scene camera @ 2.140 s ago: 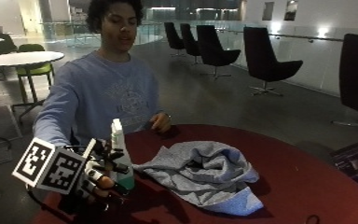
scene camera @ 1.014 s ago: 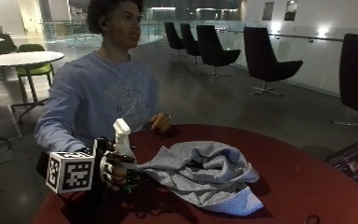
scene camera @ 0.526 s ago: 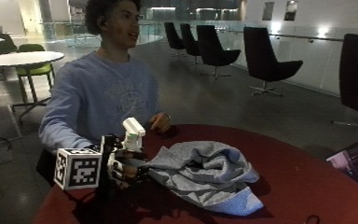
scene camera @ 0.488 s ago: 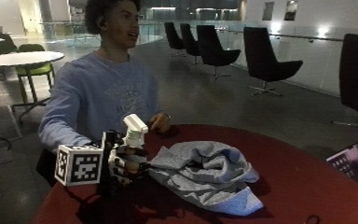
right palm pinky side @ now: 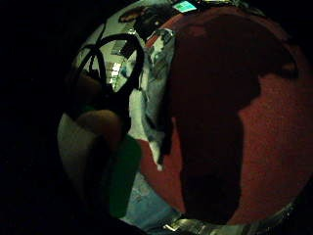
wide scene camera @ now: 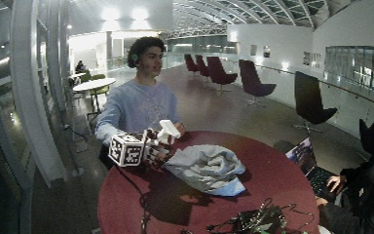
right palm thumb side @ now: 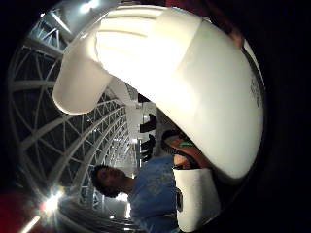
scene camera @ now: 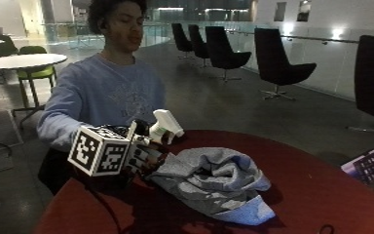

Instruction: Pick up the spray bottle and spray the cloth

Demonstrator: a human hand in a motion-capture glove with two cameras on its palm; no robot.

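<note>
On the round red counter (scene camera: pixel 316 195), the crumpled grey cloth (scene camera: pixel 216 183) lies nearest, a little in from the front edge, its pale blue corner pointing toward that edge. Just behind it, toward the person's edge of the counter, the gloved right grip (scene camera: pixel 145 153) is clenched around the spray bottle (scene camera: pixel 164 124) — lifted off the counter, tilted, white head aimed over the cloth. The thumb side palm view is filled by that white head (right palm thumb side: pixel 194 82). Farther back sits the person in a light blue sweatshirt (scene camera: pixel 109 97).
</note>
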